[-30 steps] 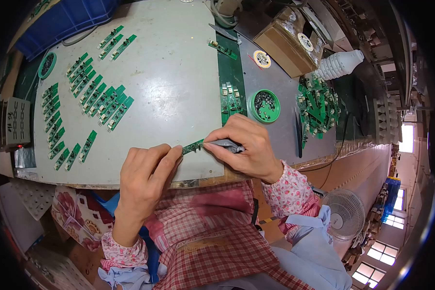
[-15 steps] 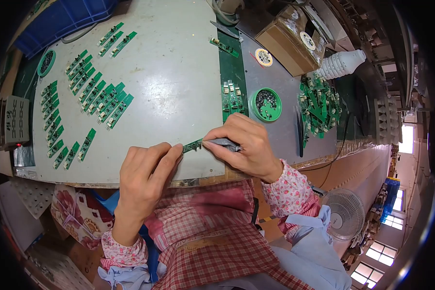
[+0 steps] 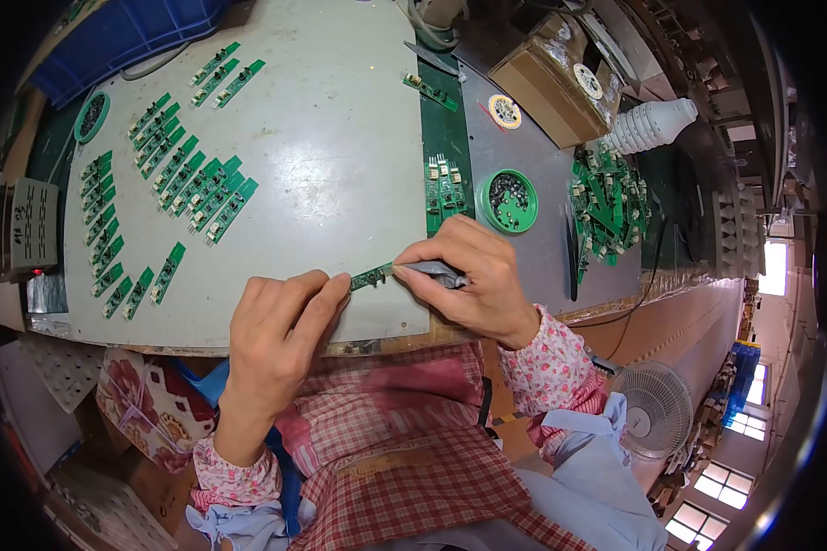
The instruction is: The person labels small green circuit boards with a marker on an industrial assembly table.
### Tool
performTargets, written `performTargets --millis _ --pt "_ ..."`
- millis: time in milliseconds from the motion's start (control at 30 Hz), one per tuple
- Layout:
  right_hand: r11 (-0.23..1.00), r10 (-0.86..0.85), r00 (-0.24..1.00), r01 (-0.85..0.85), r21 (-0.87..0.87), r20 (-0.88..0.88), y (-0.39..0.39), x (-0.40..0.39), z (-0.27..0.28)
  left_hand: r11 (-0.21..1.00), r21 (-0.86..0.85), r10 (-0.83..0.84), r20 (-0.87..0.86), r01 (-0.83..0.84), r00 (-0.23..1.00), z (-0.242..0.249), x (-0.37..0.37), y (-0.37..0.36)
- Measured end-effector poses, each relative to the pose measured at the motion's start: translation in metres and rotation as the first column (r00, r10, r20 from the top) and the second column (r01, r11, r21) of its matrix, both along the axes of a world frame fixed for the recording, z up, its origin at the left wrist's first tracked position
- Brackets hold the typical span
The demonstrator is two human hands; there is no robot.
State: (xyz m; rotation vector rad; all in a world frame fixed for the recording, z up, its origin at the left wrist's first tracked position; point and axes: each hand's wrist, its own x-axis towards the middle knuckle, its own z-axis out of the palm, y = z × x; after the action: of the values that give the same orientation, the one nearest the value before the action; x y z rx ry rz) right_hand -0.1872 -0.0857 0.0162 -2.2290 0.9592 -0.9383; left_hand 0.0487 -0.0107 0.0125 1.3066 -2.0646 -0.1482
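A narrow green circuit board (image 3: 369, 278) with small parts along it spans the gap between my two hands, close over the table's front edge. My left hand (image 3: 280, 331) pinches its left end between thumb and fingers. At the other end, my right hand (image 3: 469, 280) has thumb and forefinger closed at the board's tip. A grey object (image 3: 441, 272) is tucked inside the right hand's curled fingers, mostly hidden, and I cannot tell what it is. Just beyond the right hand, several circuit boards with pins (image 3: 445, 188) lie side by side on a green strip.
Rows of similar boards (image 3: 179, 179) lie on the pale tabletop (image 3: 331, 119) at left. A green dish (image 3: 510, 202) of small dark parts and a heap of boards (image 3: 606, 207) are at right. A cardboard box (image 3: 551, 83) and blue bin (image 3: 124, 46) stand at the back.
Both hands and the board keep nearly the same pose. The whole view has shifted very slightly, with things sitting a few pixels further right.
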Motion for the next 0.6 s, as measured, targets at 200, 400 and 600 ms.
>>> performTargets --millis 200,400,600 --pt "0.972 -0.187 0.980 0.174 0.159 0.070 0.010 -0.010 0.009 0.999 -0.038 0.017 -0.018 -0.018 1.000 -0.004 -0.001 0.000" --pt "0.926 -0.344 0.930 0.315 0.207 0.127 0.023 -0.028 0.005 0.958 -0.082 0.270 -0.056 -0.274 0.961 -0.008 0.002 0.011" --pt "0.881 -0.423 0.873 0.335 0.333 0.241 0.029 -0.037 -0.002 0.885 -0.090 0.458 -0.016 -0.457 0.889 -0.013 0.017 0.006"
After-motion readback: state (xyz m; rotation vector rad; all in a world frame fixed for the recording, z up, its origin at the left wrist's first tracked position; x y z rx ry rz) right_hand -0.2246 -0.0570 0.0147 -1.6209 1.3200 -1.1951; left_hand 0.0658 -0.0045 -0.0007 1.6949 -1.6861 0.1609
